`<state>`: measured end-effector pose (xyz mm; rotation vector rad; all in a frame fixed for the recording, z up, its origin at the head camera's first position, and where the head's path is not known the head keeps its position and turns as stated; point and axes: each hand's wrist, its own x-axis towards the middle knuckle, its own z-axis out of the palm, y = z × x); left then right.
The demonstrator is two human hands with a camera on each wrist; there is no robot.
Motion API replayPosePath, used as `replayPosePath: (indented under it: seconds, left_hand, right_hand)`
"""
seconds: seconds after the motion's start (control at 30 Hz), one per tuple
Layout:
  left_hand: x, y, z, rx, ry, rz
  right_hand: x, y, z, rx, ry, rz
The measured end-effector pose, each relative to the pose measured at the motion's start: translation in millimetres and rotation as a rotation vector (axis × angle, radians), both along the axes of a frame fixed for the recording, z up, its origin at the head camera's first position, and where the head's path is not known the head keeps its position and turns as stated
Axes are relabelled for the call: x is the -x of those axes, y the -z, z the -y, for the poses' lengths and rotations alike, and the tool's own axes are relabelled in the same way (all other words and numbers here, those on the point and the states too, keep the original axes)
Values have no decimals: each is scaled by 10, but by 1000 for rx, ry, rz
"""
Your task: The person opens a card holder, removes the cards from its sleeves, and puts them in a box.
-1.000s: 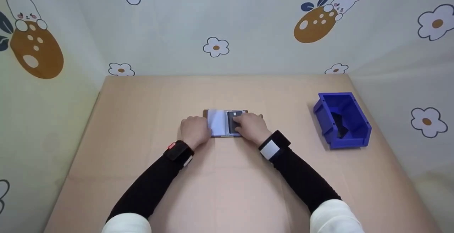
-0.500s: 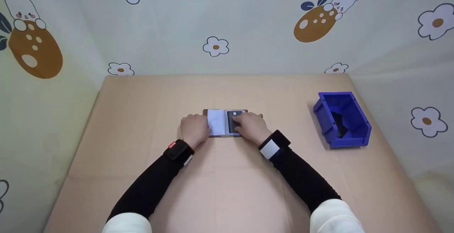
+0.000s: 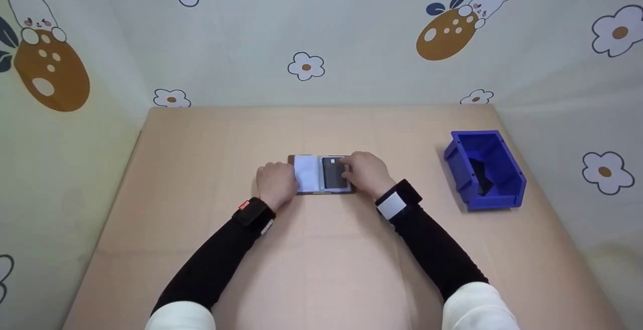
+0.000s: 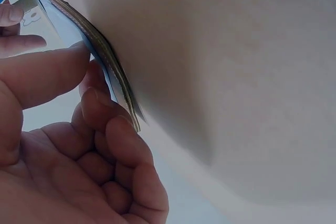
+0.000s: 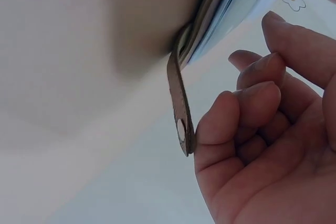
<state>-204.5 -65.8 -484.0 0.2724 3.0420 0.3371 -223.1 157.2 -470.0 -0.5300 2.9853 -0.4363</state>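
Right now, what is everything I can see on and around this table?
card holder: one, brown, lying open at the table's middle, with a white page on its left and a dark card on its right.
strap: one, brown with a snap, hanging off the card holder's right edge.
bin: one, blue, at the table's right side, something dark inside.
table: one, tan.
walls: pale cloth printed with flowers, rabbits and brown eggs, on three sides.
wristbands: two, black, one on each wrist.
left hand: fingers curled on the card holder's left edge.
right hand: at the card holder's right edge, fingers loosely curled, gripping nothing.
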Motion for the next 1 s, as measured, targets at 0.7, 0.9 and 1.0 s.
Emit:
replayPosePath:
  seconds: [0.7,0.9,1.0]
  left_hand:
    - [-6,14,-3,-24,-4,-30]
    - [6,10,-5,-24,0,-16]
    - [10,7,-4,-24,-1,-4]
  right_hand:
    - [40,122,-82,-19,11,-8]
    - [37,138,-85,-5,22,-5]
    - [33,137,-79,-8,23,1]
